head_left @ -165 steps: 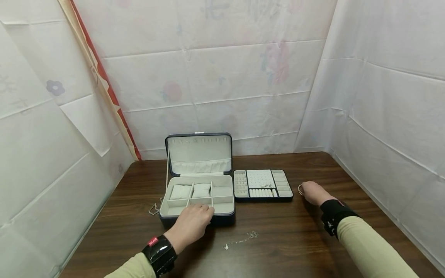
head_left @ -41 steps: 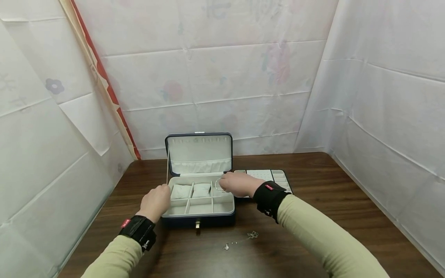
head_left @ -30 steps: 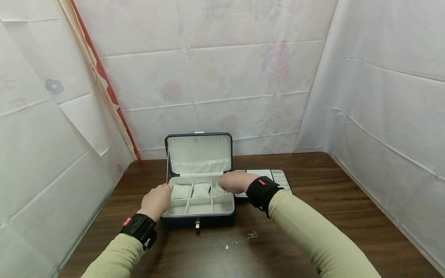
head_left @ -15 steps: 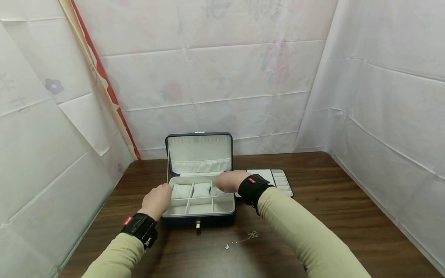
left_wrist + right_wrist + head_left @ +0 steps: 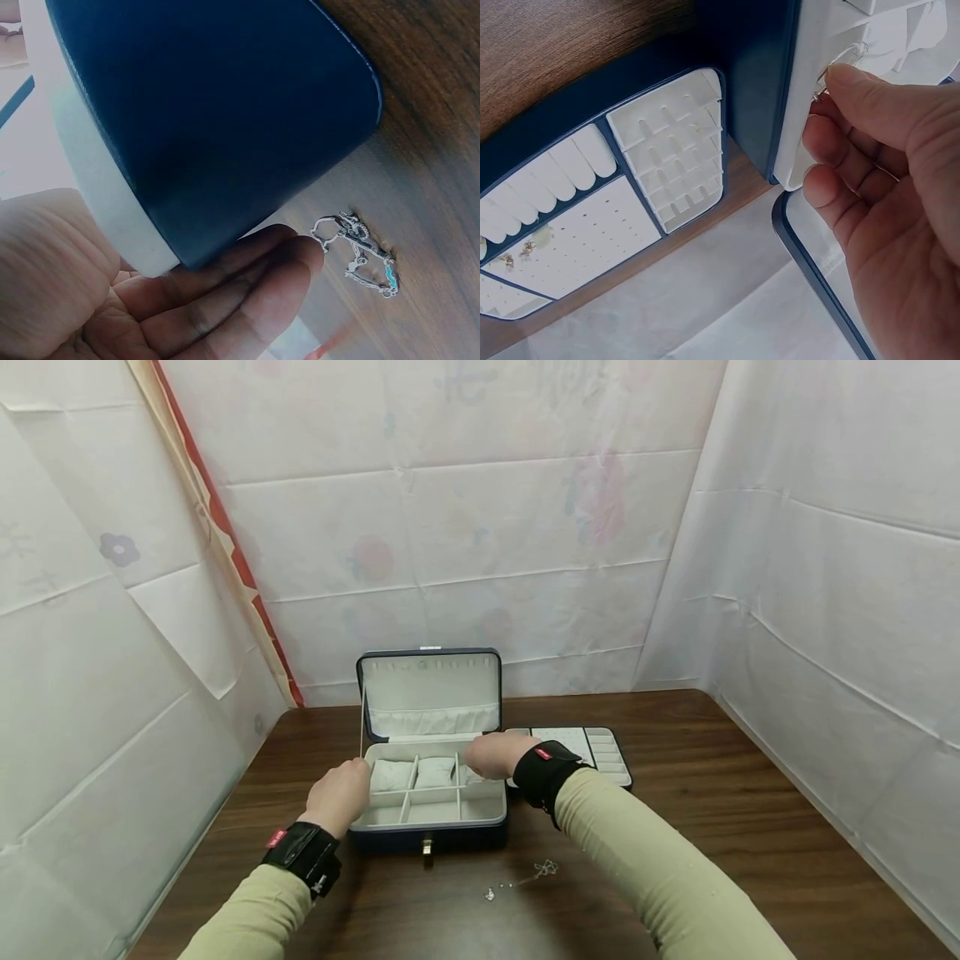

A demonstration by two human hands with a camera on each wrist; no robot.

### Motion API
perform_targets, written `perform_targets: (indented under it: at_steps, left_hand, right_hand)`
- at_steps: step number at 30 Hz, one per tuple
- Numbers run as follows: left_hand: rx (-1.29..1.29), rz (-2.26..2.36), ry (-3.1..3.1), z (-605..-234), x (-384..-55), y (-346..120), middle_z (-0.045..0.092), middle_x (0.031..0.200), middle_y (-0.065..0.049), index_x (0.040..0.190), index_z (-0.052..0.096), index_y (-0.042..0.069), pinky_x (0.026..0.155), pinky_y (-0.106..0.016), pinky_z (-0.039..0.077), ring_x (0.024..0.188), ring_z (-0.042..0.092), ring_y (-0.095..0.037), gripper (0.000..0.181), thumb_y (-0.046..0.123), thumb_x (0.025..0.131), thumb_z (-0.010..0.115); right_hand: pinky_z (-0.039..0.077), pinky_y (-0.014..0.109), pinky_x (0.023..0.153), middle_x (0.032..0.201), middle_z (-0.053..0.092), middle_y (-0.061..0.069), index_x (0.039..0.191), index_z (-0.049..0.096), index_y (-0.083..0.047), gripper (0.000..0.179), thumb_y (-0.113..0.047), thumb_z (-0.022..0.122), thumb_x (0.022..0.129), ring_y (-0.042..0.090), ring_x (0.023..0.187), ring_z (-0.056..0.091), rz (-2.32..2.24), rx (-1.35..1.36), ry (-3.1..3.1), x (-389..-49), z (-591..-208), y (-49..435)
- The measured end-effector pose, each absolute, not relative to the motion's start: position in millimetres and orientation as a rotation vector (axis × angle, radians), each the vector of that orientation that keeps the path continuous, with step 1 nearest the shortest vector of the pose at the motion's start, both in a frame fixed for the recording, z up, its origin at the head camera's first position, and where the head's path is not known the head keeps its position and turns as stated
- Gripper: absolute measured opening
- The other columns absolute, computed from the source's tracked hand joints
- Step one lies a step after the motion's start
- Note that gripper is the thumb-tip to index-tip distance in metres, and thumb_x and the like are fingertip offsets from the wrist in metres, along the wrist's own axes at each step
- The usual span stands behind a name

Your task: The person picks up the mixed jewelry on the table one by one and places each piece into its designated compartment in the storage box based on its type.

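Bangle (image 5: 858,49) partly hidden by right fingers (image 5: 829,140)

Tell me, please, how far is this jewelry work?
Partly done, it seems. Done: the box stands open and gold pieces sit on the tray's white panel. In hand: the right hand pinches a thin bangle at the box's back right compartment. Remaining, probably: the necklace in front of the box and the bracelet beside it, both on the table.

soft light, glare on table (image 5: 442,931), left wrist view partly washed-out
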State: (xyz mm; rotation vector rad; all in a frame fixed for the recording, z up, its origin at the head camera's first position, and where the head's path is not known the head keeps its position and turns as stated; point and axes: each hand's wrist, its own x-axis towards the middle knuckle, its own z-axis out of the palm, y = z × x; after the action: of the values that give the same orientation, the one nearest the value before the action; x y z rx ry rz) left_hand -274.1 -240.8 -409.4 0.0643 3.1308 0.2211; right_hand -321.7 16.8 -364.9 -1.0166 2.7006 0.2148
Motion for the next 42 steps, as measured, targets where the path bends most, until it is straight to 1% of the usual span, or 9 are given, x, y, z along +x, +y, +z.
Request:
perform_targets:
  at_steps: [5, 10, 13, 17, 21, 26, 33, 37, 42]
  left_hand:
    - [0.073, 0.223, 3.134, -411, -274, -242, 0.067, 0.099, -0.024, 0.112, 0.063, -0.012, 0.069, -0.051, 0.057, 0.078, 0.064, -0.028, 0.019, -0.002, 0.095, 0.063]
    - [0.071, 0.217, 3.130, -411, -274, -242, 0.067, 0.100, -0.024, 0.113, 0.062, -0.012, 0.071, -0.052, 0.057, 0.078, 0.064, -0.028, 0.022, -0.001, 0.095, 0.065]
    - [0.073, 0.212, 3.132, -411, -275, -242, 0.068, 0.100, -0.024, 0.113, 0.062, -0.012, 0.071, -0.052, 0.057, 0.079, 0.064, -0.028, 0.021, -0.002, 0.095, 0.064]
    - [0.080, 0.212, 3.128, -411, -274, -243, 0.068, 0.100, -0.024, 0.113, 0.063, -0.012, 0.071, -0.052, 0.057, 0.080, 0.065, -0.028, 0.021, -0.002, 0.095, 0.063]
    - [0.083, 0.225, 3.116, -410, -274, -243, 0.068, 0.101, -0.025, 0.114, 0.062, -0.013, 0.072, -0.053, 0.057, 0.081, 0.065, -0.029, 0.023, -0.002, 0.094, 0.064]
    - [0.084, 0.234, 3.114, -408, -275, -244, 0.067, 0.102, -0.026, 0.115, 0.061, -0.013, 0.075, -0.055, 0.057, 0.082, 0.065, -0.031, 0.026, -0.002, 0.093, 0.067]
    - [0.071, 0.237, 3.109, -412, -276, -245, 0.067, 0.102, -0.026, 0.114, 0.060, -0.014, 0.072, -0.054, 0.057, 0.084, 0.066, -0.032, 0.023, -0.003, 0.094, 0.063]
    - [0.077, 0.240, 3.115, -412, -276, -246, 0.067, 0.102, -0.026, 0.113, 0.060, -0.014, 0.070, -0.053, 0.056, 0.085, 0.067, -0.033, 0.022, -0.003, 0.094, 0.061]
    - [0.083, 0.249, 3.111, -412, -277, -248, 0.067, 0.102, -0.026, 0.115, 0.060, -0.014, 0.070, -0.053, 0.056, 0.085, 0.067, -0.033, 0.022, -0.003, 0.095, 0.060]
  right_hand:
    - [0.033, 0.030, 0.065, 0.069, 0.038, -0.006, 0.071, 0.045, -0.019, 0.035, -0.009, 0.058, 0.102, 0.012, 0.066, 0.037, 0.209, -1.035, 2.711, -321, -367, 17]
    - [0.031, 0.027, 0.061, 0.068, 0.037, -0.006, 0.071, 0.044, -0.018, 0.036, -0.006, 0.056, 0.102, 0.011, 0.064, 0.034, 0.197, -1.099, 2.714, -325, -372, 19]
    - [0.029, 0.026, 0.061, 0.069, 0.036, -0.005, 0.071, 0.043, -0.018, 0.037, -0.004, 0.055, 0.103, 0.011, 0.064, 0.033, 0.205, -1.137, 2.710, -328, -376, 20]
    - [0.031, 0.024, 0.062, 0.069, 0.040, -0.006, 0.072, 0.046, -0.018, 0.036, -0.003, 0.055, 0.103, 0.010, 0.065, 0.035, 0.231, -1.187, 2.701, -331, -380, 23]
    - [0.033, 0.024, 0.062, 0.070, 0.043, -0.006, 0.072, 0.050, -0.017, 0.034, -0.001, 0.058, 0.100, 0.010, 0.066, 0.039, 0.211, -1.230, 2.696, -332, -380, 25]
    - [0.033, 0.022, 0.061, 0.071, 0.045, -0.007, 0.069, 0.054, -0.018, 0.033, -0.001, 0.062, 0.096, 0.009, 0.066, 0.040, 0.208, -1.267, 2.687, -332, -379, 27]
    - [0.026, 0.024, 0.058, 0.067, 0.037, -0.006, 0.064, 0.048, -0.018, 0.038, 0.000, 0.060, 0.095, 0.011, 0.063, 0.033, 0.196, -1.263, 2.664, -330, -380, 26]
    - [0.028, 0.024, 0.058, 0.067, 0.039, -0.006, 0.065, 0.051, -0.018, 0.036, -0.001, 0.060, 0.095, 0.010, 0.063, 0.034, 0.183, -1.253, 2.672, -330, -381, 27]
    - [0.031, 0.024, 0.061, 0.070, 0.042, -0.006, 0.069, 0.056, -0.016, 0.032, -0.002, 0.061, 0.096, 0.011, 0.067, 0.037, 0.168, -1.304, 2.694, -331, -382, 31]
